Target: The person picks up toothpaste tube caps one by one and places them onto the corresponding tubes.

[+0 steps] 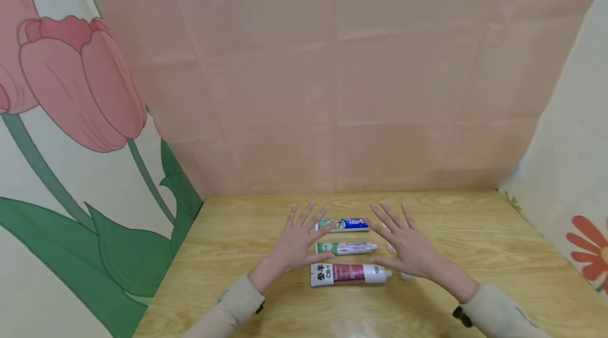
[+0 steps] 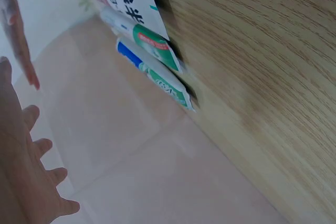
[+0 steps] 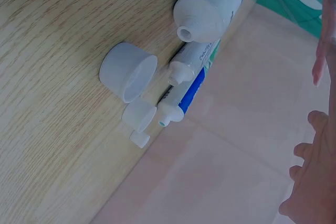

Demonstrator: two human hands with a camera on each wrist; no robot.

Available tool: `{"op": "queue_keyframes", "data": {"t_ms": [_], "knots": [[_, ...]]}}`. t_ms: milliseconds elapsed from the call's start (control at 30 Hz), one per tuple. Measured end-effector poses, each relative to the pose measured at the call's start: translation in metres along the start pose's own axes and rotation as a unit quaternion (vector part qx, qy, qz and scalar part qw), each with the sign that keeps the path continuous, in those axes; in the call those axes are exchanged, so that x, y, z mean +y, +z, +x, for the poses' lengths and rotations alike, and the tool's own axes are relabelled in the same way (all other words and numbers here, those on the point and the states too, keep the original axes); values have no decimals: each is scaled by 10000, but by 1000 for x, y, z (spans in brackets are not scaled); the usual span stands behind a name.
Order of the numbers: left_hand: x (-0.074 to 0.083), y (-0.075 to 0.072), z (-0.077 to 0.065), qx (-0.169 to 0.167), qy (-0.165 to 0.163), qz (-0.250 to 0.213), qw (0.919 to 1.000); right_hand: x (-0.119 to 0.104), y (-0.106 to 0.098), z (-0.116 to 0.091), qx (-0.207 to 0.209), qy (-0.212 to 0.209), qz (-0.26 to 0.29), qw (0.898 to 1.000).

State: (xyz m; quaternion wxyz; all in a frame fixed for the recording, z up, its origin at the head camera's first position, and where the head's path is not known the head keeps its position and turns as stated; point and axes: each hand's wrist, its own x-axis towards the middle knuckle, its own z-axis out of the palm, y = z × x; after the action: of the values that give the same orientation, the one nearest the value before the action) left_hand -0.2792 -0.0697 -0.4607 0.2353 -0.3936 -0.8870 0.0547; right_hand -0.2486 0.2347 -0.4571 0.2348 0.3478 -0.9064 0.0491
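Head view, entries by size as we find them: one backdrop [image 1: 332, 74], pink and creased, standing behind all else; one table [image 1: 237, 296], wood-grained, bearing every loose item. Two hands: left hand [image 1: 295, 243] and right hand [image 1: 412, 248], both raised above the tubes, fingers straight and spread apart, clamped on nothing. Three tubes in a row, lying flat, nozzles to the right: maroon tube [image 1: 351, 274], largest and nearest the person; green tube [image 1: 349, 247], in the middle; blue tube [image 1: 353, 225], farthest. We note all three nozzles bare. Three white caps on the table just beyond the nozzles, best seen in the right wrist view: large cap [image 3: 118, 72], middle cap [image 3: 137, 114], small cap [image 3: 139, 139]; whether they touch one another we cannot tell. Hazards, in our judgement: a lowered palm or thumb pressing a tube's body could force paste from its bare nozzle; a right fingertip brushing the caps could send one rolling, the small cap most easily lost; the caps, alike in colour, could be matched to the wrong nozzle if size were overlooked; a careless sweep could knock the row out of line.
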Motion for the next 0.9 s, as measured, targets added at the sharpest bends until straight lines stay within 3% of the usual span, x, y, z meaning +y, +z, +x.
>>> {"op": "queue_keyframes", "data": {"t_ms": [900], "knots": [[-7,7,10,-44,-34,-321,9995,10,11,10,177,-65,237,9995]]}}
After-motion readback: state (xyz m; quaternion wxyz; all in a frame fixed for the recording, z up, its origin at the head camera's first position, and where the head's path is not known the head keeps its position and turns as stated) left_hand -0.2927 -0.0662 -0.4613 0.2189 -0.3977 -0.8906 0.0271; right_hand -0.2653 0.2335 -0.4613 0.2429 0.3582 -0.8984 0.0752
